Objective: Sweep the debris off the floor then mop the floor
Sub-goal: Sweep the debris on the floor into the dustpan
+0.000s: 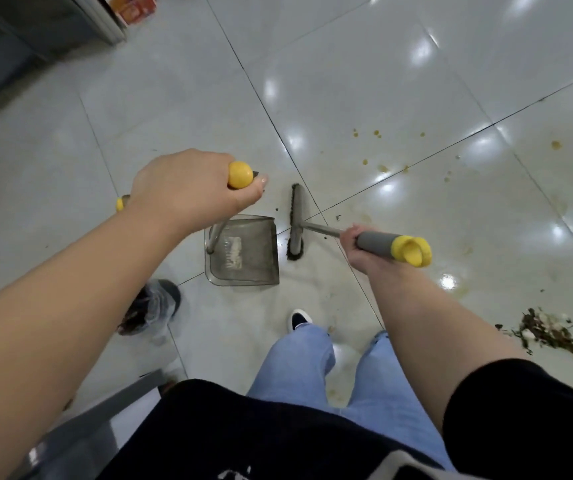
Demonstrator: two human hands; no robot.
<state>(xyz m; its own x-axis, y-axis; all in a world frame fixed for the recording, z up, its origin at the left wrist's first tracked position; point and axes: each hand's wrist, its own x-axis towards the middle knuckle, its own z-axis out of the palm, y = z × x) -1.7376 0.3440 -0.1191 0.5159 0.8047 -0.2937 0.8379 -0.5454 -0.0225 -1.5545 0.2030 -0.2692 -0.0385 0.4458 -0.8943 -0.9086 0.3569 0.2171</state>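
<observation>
left hand (188,188): fisted grip, arm extended | right hand (356,249): fisted grip, lower

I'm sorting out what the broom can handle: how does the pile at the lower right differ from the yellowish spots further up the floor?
The debris pile is dark, heaped bits with white lumps, gathered in one place; the yellowish spots are flat, small and scattered apart. The pile looks loose and dry; the spots look like stains. Both lie to the right of the broom head, outside the dustpan.

left hand (188,188) grips the yellow-capped dustpan (243,251) handle; right hand (356,245) grips the broom (296,223), its head just beyond the fingers, beside the pan.
</observation>
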